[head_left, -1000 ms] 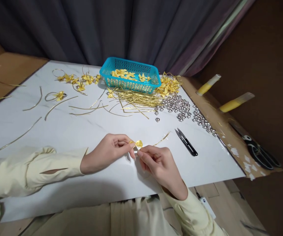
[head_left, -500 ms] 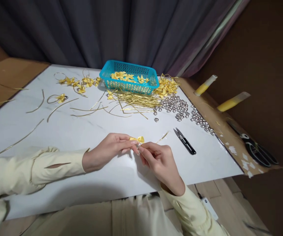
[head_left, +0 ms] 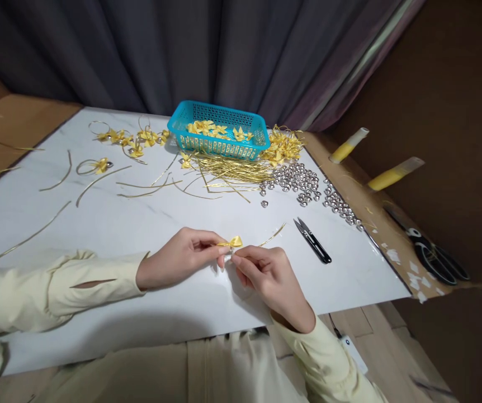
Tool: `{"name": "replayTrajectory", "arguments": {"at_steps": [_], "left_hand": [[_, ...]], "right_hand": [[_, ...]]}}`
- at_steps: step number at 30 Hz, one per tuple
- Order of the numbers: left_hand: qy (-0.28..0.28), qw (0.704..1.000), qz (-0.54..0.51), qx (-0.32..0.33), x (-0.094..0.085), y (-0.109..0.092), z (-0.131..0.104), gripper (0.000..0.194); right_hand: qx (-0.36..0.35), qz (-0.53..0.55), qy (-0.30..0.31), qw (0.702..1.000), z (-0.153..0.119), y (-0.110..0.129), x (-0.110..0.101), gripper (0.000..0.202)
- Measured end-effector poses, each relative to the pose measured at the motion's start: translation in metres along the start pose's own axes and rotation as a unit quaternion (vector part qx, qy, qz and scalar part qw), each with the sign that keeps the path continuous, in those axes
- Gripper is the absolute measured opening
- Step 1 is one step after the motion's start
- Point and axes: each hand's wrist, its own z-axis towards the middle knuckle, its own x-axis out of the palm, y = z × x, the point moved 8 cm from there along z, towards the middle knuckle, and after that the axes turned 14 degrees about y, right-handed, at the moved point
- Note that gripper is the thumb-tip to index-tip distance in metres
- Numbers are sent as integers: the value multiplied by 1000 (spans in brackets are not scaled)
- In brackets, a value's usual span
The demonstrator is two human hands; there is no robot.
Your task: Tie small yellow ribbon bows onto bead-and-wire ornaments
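Note:
Between the thumb and fingers of my left hand (head_left: 178,258) is a yellow ribbon bow (head_left: 235,242), its loops showing above the fingertips. My right hand (head_left: 268,277) is closed in a pinch just beside it, almost touching the left fingertips. A small pale or shiny bit shows between the two hands, too small to name; the fingers hide what the right hand pinches. A short gold cord (head_left: 273,234) lies behind my right hand. To its right lie black thread snips (head_left: 313,242), blades pointing away from me.
A blue basket (head_left: 224,148) holds yellow ribbon flowers. Near it lie a gold cord bundle (head_left: 235,169), silver heart beads (head_left: 297,178) and a yellow ribbon pile (head_left: 285,146). Finished-looking flower loops (head_left: 115,136) lie left. Scissors (head_left: 431,257) and two yellow tubes (head_left: 349,145) are at right.
The bow has tilted and now shows mostly one loop. My hands have drawn slightly closer, both pinches kept. The whole view has shifted a little.

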Motion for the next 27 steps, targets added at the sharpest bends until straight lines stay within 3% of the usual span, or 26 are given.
{"name": "replayTrajectory", "arguments": {"at_steps": [5,13,16,22,27], "left_hand": [[0,994,103,31,1,-5,-4,25],[-32,957,249,141,4,-21,-14,23],[-40,961,237,138,4,-21,-15,23],[-75,989,125,31,-3,-6,-11,28],[-76,967,216,113,3,-21,-15,21]], "right_hand": [[-12,-10,4,1000,-1,3,1,28],[-34,-44,-1,998,-2,7,1,26],[-39,-48,-11,998,-3,8,0,25],[-54,-85,-47,994,-4,12,-4,26],[-44,-86,-39,995,-3,11,-2,25]]}}
